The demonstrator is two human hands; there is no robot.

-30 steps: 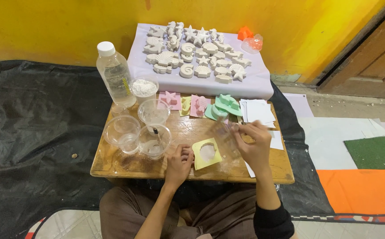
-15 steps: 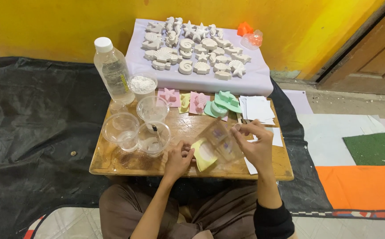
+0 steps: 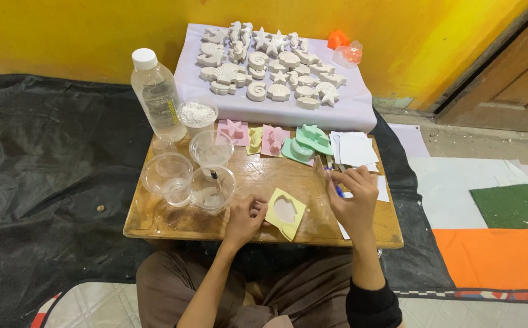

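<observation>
Four clear plastic cups [image 3: 191,173], one bottle [image 3: 156,95] and five pastel moulds [image 3: 274,140] crowd the counter [image 3: 167,222], leaving bare wood only mid-front. The left hand [image 3: 244,217] pinches a yellow mould [image 3: 286,212], pale-filled, by the front edge. The right hand [image 3: 354,195] grips a blue pen [image 3: 335,185] over white papers [image 3: 356,149].

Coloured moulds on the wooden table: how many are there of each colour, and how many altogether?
Pink moulds: 2
Yellow moulds: 2
Green moulds: 2
Total: 6
</observation>
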